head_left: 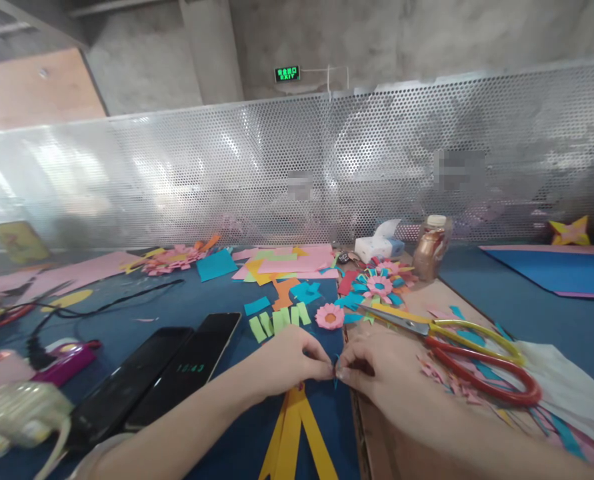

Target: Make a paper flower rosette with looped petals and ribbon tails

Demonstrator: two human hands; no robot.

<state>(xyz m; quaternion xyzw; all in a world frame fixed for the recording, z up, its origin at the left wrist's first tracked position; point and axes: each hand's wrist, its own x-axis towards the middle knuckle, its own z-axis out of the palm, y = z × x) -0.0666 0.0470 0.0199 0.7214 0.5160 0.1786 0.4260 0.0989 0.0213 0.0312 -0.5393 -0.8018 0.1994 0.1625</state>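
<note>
My left hand [293, 360] and my right hand [379, 368] meet low in the middle of the view. Between their pinched fingertips is a small blue paper piece [335, 373], mostly hidden by the fingers. Yellow paper strips [291, 437] fan out below my left hand. Beyond the hands lie a pink paper flower [329, 317], several folded light green paper pieces [277, 321] and blue paper scraps [307, 291]. Near my right hand rest scissors [487, 373] with one red and one yellow handle loop.
Two phones [191, 367] and a purple power strip [67, 363] lie to the left. Pink and blue paper flowers [379, 285], a tissue pack [379, 248] and a bottle [433, 247] stand farther back, before a perforated metal partition [201, 180]. Cardboard [401, 440] lies under my right arm.
</note>
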